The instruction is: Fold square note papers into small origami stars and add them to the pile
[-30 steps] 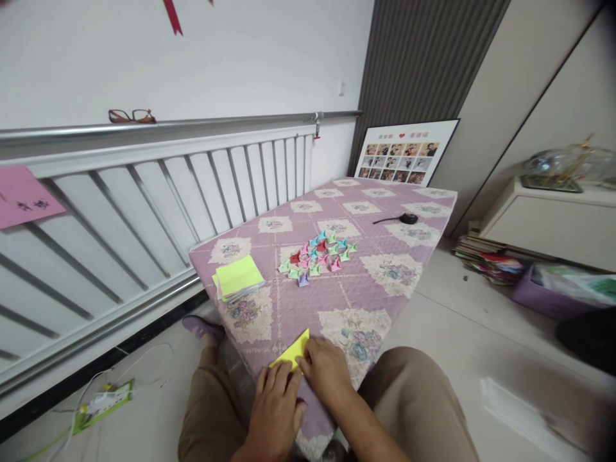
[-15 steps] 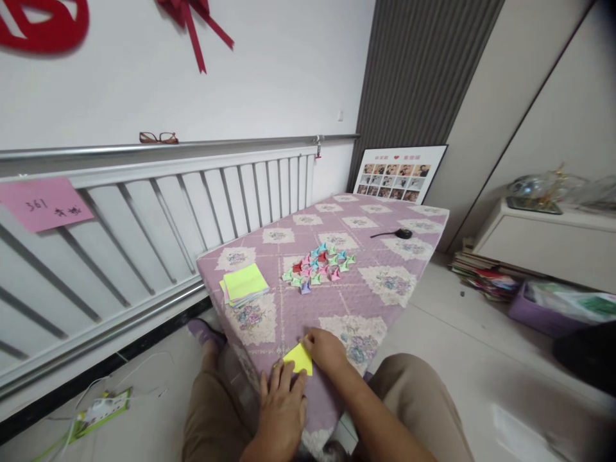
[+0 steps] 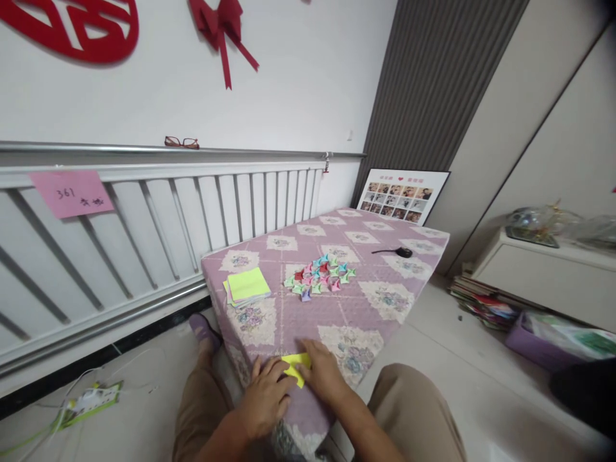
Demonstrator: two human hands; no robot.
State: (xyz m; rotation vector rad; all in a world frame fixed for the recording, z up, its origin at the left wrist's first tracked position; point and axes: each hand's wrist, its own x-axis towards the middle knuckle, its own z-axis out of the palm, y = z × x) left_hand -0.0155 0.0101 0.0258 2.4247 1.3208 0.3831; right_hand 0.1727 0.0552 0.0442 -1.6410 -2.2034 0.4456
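A small sheet of yellow paper [image 3: 297, 366] lies at the near corner of the table, partly covered by my hands. My left hand [image 3: 267, 389] grips its left side, with bent fingers pressed on the edge. On the other side, my right hand [image 3: 323, 369] holds the sheet, its thumb on top of the paper and its fingers along the far right edge. Farther up the table sits a cluster of small folded paper pieces [image 3: 316, 289] in green, pink, red, blue and purple. A stack of square paper sheets [image 3: 248, 285], yellow-green on top, lies to the left.
A purple floral cloth covers the table [image 3: 308, 324]. A black object with a cord [image 3: 403, 252] lies toward its far right. The white radiator [image 3: 192, 224] runs along the left, with glasses [image 3: 181, 142] above it. A power strip [image 3: 89, 405] is on the floor.
The yellow sheet shows a smaller, changed outline between my hands. My right thumb now lies on it, and my left fingers have bent. The camera view has tilted upward slightly.
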